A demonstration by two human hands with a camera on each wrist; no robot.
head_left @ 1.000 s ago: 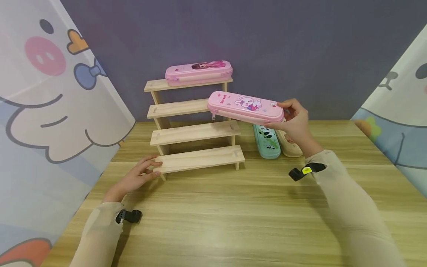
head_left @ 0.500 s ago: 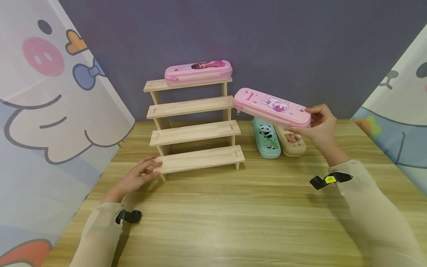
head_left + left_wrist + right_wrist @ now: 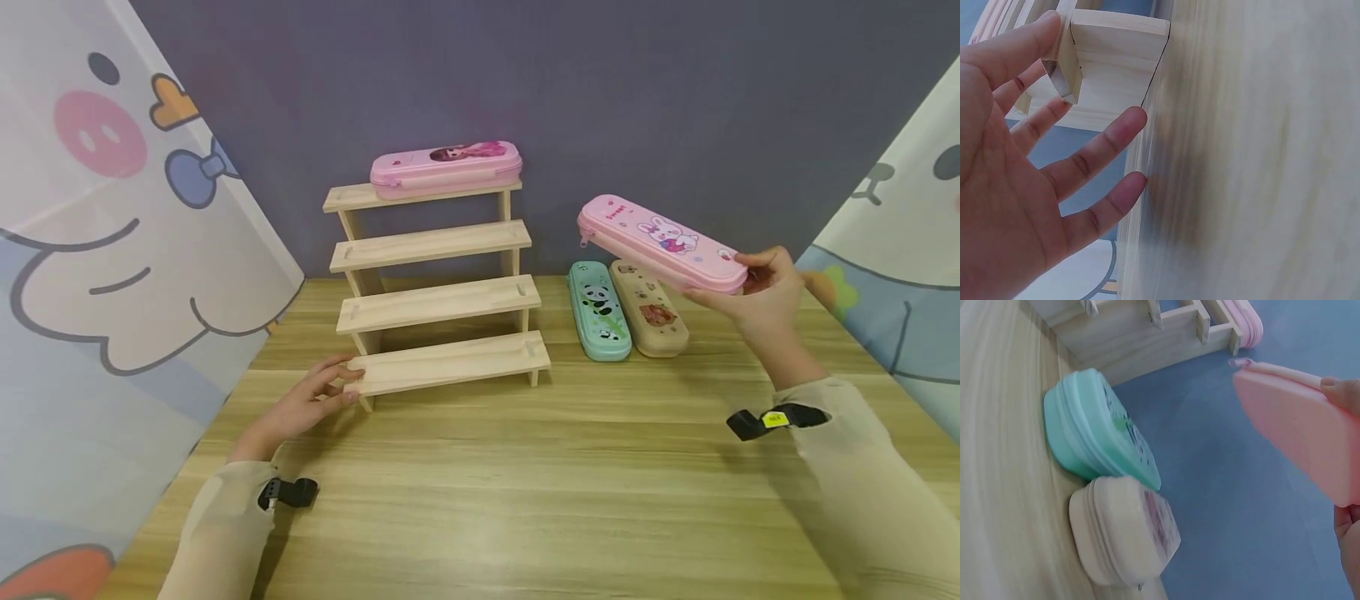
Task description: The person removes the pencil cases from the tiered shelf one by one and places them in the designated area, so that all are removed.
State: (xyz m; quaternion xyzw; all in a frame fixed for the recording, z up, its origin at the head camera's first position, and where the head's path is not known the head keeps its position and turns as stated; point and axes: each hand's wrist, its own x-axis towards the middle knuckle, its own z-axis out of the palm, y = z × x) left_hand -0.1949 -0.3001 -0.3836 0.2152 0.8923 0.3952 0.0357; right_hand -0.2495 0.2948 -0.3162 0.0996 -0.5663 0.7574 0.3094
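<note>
Honestly, keep the bunny pencil case (image 3: 662, 243) level: the right hand (image 3: 765, 293) pinches only its right end, mid-air at frame right above the panda case (image 3: 598, 311). Left hand (image 3: 311, 402) (fingers spread) steadies the wooden rack (image 3: 442, 303).

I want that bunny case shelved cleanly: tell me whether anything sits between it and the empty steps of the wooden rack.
Nothing visible does. The right hand holds the bunny case in the air right of the wooden rack; the teal case and beige case lie below it on the table.

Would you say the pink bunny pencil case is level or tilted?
Tilted: the pencil case slopes down toward the right hand gripping its end.
</note>
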